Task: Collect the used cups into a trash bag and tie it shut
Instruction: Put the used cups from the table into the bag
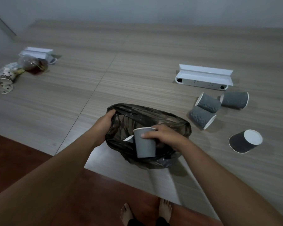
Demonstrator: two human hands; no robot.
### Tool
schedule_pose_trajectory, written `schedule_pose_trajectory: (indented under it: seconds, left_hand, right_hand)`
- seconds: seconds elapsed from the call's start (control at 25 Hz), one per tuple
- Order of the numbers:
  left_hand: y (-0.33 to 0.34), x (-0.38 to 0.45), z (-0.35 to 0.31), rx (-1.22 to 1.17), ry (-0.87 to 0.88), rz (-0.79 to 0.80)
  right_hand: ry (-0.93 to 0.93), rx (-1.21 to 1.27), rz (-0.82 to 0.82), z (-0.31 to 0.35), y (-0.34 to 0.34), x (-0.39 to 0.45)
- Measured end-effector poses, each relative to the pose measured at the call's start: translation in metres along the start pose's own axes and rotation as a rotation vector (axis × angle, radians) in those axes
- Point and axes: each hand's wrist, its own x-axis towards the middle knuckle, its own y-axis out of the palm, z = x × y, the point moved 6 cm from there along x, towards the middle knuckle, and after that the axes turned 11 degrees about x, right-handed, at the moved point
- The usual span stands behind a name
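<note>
Four dark ribbed cups lay tipped on their sides on the right part of the desk: three clustered together just in front of a white open box, and the fourth a little apart, nearer the desk's edge. The black trash bag sat at the near edge of the desk with its mouth spread wide. The left hand gripped the bag's left rim, fingers curled over the plastic. The right hand held a plain grey cup upright over the bag's opening, thumb on its front wall and fingers wrapped behind near the rim. The white rim of another cup showed inside the bag, just left of the held one. Far to the left stood patterned cups, a clear domed cup with dark liquid and a second white box.
</note>
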Motion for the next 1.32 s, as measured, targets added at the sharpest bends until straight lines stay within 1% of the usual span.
schedule_pose_trajectory:
  seconds: [0.04, 0.12, 0.16, 0.2, 0.24, 0.28, 0.32, 0.36, 0.4, 0.44, 0.48, 0.52, 0.56, 0.64, 0.68, 0.76, 0.84, 0.88, 0.92, 0.96, 1.0, 1.04, 1.08, 1.12, 1.2, 1.24, 1.28, 1.32]
  left_hand:
    - [-0.001, -0.002, -0.002, 0.027, 0.021, 0.009]
    - [-0.003, -0.005, -0.004, 0.089, 0.085, 0.023]
    - [-0.004, -0.006, -0.006, 0.116, 0.119, 0.022]
    - [-0.006, -0.009, -0.007, 0.132, 0.149, 0.01]
    - [-0.008, -0.011, -0.009, 0.139, 0.17, -0.008]
    - [-0.009, -0.012, -0.01, 0.134, 0.184, -0.027]
    - [-0.012, -0.012, -0.01, 0.116, 0.188, -0.048]
    - [-0.016, -0.011, -0.009, 0.094, 0.184, -0.069]
    - [-0.019, -0.009, -0.008, 0.072, 0.175, -0.081]
    - [-0.021, -0.007, -0.006, 0.052, 0.167, -0.083]
    - [-0.022, -0.005, -0.004, 0.032, 0.163, -0.079]
    - [-0.022, -0.003, -0.003, 0.007, 0.162, -0.078]
    - [-0.022, -0.002, -0.002, -0.021, 0.16, -0.081]
    - [-0.016, -0.002, 0.002, -0.074, 0.151, -0.073]
    - [-0.011, -0.003, 0.003, -0.091, 0.148, -0.061]
    - [-0.005, -0.003, 0.005, -0.106, 0.135, -0.041]
    - [0.001, 0.001, 0.005, -0.09, 0.126, -0.037]
    - [0.004, 0.001, 0.002, -0.087, 0.128, -0.042]
    - [0.006, 0.0, 0.0, -0.087, 0.133, -0.048]
    - [0.009, 0.001, -0.002, -0.087, 0.135, -0.051]
    - [0.012, 0.001, -0.004, -0.083, 0.132, -0.055]
    - [0.015, 0.001, -0.005, -0.075, 0.131, -0.056]
    - [0.017, 0.001, -0.005, -0.063, 0.127, -0.057]
    - [0.018, 0.002, -0.006, -0.056, 0.121, -0.058]
    - [0.018, 0.004, -0.005, -0.032, 0.109, -0.057]
    - [0.017, 0.005, -0.005, -0.025, 0.107, -0.06]
    - [0.017, 0.005, -0.005, -0.02, 0.111, -0.06]
    - [0.016, 0.005, -0.005, -0.018, 0.114, -0.062]
  right_hand:
    - [0.044, 0.118, -0.055, -0.002, 0.006, 0.014]
    - [0.101, 0.43, -0.252, -0.005, 0.01, 0.039]
    - [0.076, 0.49, -0.341, -0.004, 0.012, 0.05]
    - [0.053, 0.473, -0.377, -0.001, 0.017, 0.055]
    - [0.051, 0.39, -0.364, 0.003, 0.024, 0.059]
    - [0.045, 0.251, -0.339, 0.006, 0.028, 0.059]
    - [0.024, 0.063, -0.332, 0.009, 0.028, 0.056]
    - [-0.02, -0.159, -0.384, 0.013, 0.019, 0.053]
    - [-0.112, -0.414, -0.51, 0.02, 0.003, 0.046]
    - [-0.228, -0.639, -0.683, 0.027, -0.015, 0.032]
    - [-0.319, -0.785, -0.841, 0.028, -0.033, 0.017]
    - [-0.322, -0.858, -0.937, 0.023, -0.05, 0.007]
    - [-0.246, -0.893, -0.948, 0.012, -0.067, 0.006]
    - [-0.077, -0.965, -0.867, -0.008, -0.089, 0.009]
    - [-0.053, -0.962, -0.824, -0.012, -0.098, 0.009]
    - [-0.127, -0.813, -0.769, -0.012, -0.11, 0.007]
    - [-0.263, -0.559, -0.685, -0.01, -0.123, -0.002]
    - [-0.333, -0.436, -0.678, -0.009, -0.133, -0.008]
    - [-0.39, -0.372, -0.719, -0.007, -0.145, -0.014]
    - [-0.384, -0.406, -0.794, -0.008, -0.159, -0.018]
    - [-0.303, -0.539, -0.85, -0.012, -0.172, -0.02]
    - [-0.182, -0.715, -0.857, -0.02, -0.18, -0.019]
    - [-0.072, -0.853, -0.822, -0.029, -0.185, -0.017]
    - [0.0, -0.908, -0.774, -0.039, -0.186, -0.014]
    - [0.063, -0.909, -0.744, -0.051, -0.186, -0.011]
    - [0.068, -0.892, -0.769, -0.05, -0.186, -0.012]
    - [0.045, -0.851, -0.831, -0.044, -0.184, -0.017]
    - [-0.021, -0.755, -0.932, -0.034, -0.181, -0.026]
